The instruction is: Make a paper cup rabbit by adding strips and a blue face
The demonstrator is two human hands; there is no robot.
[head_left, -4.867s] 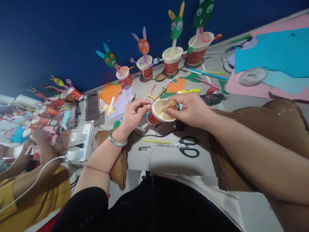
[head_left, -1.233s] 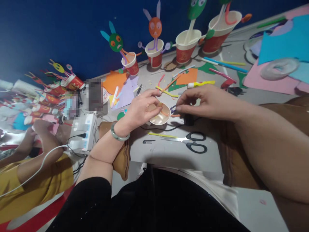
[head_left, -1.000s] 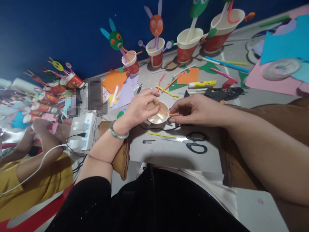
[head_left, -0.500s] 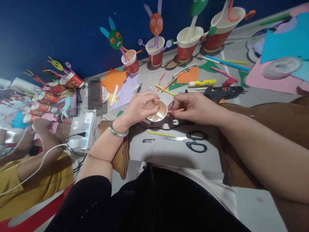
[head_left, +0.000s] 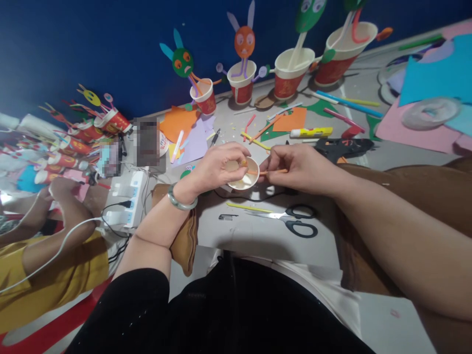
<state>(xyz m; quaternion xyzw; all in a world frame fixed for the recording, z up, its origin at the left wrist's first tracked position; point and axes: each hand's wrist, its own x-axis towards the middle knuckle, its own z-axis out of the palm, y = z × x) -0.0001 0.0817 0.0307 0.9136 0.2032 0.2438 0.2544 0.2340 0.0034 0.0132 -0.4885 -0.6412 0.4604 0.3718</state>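
A white-lined paper cup [head_left: 243,184] stands mouth up between my hands. A thin orange stick, possibly a straw [head_left: 272,171], passes through the cup's wall near the rim. Over the cup's mouth, the fingertips of my left hand [head_left: 225,166] are closed on the stick's inner end, where a bit of yellow shows. My right hand [head_left: 295,166] pinches the outer part beside the cup. Scissors [head_left: 295,219] with black handles lie nearer to me, next to a yellow strip [head_left: 247,206] and a pen cap [head_left: 227,217].
Red-and-white cups bearing paper faces, such as an orange one [head_left: 241,91], line the blue wall. A glue stick [head_left: 311,132], black glue gun [head_left: 342,147], coloured paper [head_left: 435,64] and tape roll [head_left: 430,107] lie right. Leftward are a power strip [head_left: 133,199] and another person's arms [head_left: 70,211].
The view has shifted slightly, so the table things sit a little lower and further right. Both hands keep their hold at the cup, with little visible movement.
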